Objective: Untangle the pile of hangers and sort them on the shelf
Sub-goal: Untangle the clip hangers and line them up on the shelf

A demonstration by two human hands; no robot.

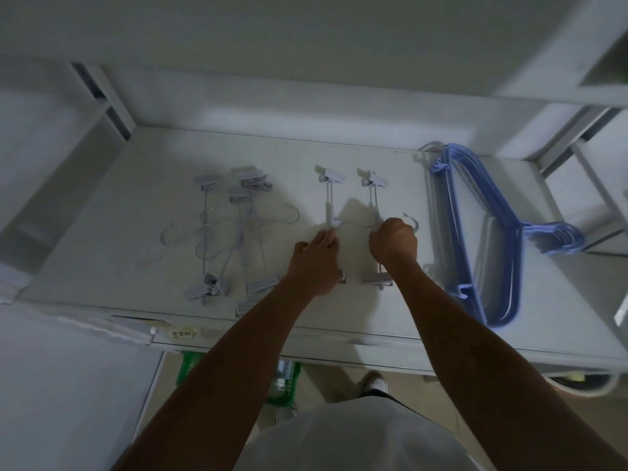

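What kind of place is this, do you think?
Probably a storage or laundry corner, at home or in a shop's back room. A white shelf holds a stack of blue hangers and a tangle of clip hangers, and a green basket stands below it.

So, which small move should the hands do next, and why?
Probably release both: left hand and right hand hold the left clip hanger and right clip hanger, already parallel and apart on the shelf; the tangled pile waits further left.
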